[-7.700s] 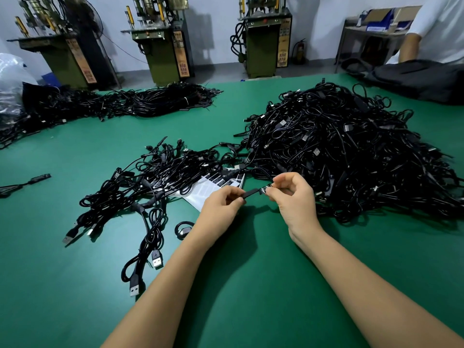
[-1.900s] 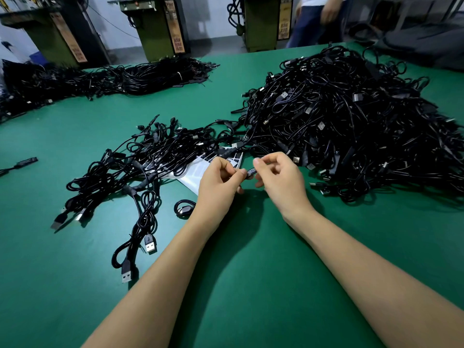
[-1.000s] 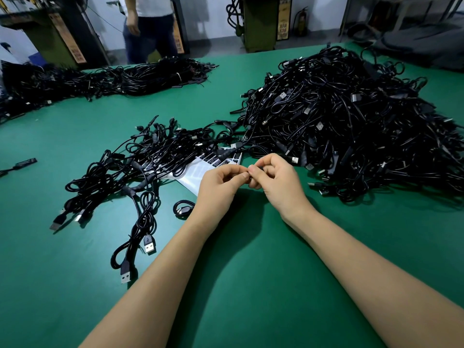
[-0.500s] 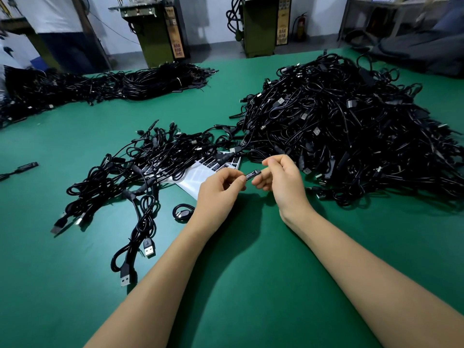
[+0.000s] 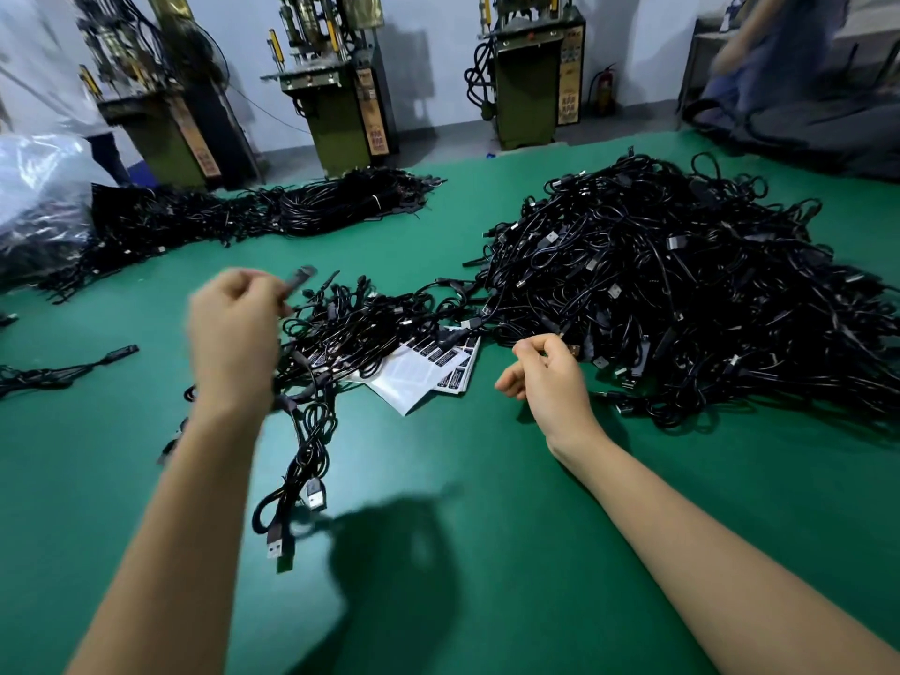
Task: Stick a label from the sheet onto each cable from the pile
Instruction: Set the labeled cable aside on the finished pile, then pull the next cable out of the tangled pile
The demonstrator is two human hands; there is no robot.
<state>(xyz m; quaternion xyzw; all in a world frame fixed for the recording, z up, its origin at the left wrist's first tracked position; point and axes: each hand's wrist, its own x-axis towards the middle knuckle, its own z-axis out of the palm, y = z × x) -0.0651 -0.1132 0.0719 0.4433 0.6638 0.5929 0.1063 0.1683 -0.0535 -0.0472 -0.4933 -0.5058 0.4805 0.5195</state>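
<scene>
My left hand [image 5: 234, 333] is lifted over the small pile of black cables [image 5: 370, 324] and pinches one cable by its blurred connector end [image 5: 299, 277]. My right hand [image 5: 550, 377] hovers with loosely curled fingers and nothing in them, at the near edge of the big tangled cable pile [image 5: 682, 294]. The white label sheet [image 5: 414, 377] lies flat on the green table [image 5: 462, 504] between my hands, its far edge tucked under cables of the small pile.
A long heap of bundled cables [image 5: 253, 211] stretches across the far left beside a clear plastic bag [image 5: 39, 187]. One loose cable [image 5: 73, 367] lies at the left. Green machines [image 5: 341, 114] stand beyond the table, with blurred people at both far corners.
My hands have come apart. The left hand swung up and left with the cable's end in it; the right hand let go and dropped toward the big pile.
</scene>
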